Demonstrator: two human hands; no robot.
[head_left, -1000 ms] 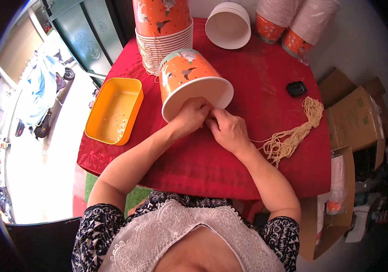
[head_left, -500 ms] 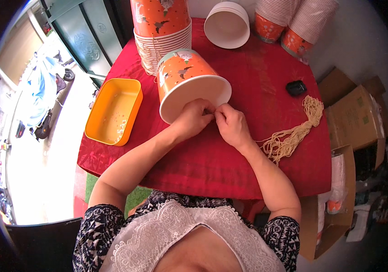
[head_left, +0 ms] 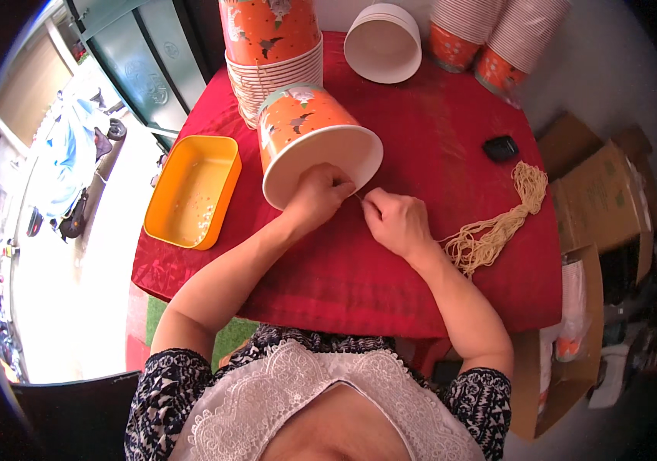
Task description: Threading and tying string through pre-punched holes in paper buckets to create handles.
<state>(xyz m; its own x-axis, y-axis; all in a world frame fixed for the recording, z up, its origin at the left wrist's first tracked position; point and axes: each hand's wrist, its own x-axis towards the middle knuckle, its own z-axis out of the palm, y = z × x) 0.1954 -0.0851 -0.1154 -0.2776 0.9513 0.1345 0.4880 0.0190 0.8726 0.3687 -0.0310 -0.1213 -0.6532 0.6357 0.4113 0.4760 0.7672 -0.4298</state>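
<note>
In the head view, the left hand (head_left: 319,196) grips the rim of an orange printed paper bucket (head_left: 307,138) lying on its side, open mouth toward the person, inside hidden. The right hand (head_left: 396,221) pinches a thin beige string (head_left: 358,197) between both hands' fingertips. Left of the fingers, an orange plastic tray (head_left: 190,189) holds small crumbs.

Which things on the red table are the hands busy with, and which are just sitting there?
Busy with:
left hand on the tipped orange paper bucket
right hand pinching a thin string
string bundle close by

Just sitting:
orange tray
stacked buckets
white bucket
small black thing
</note>
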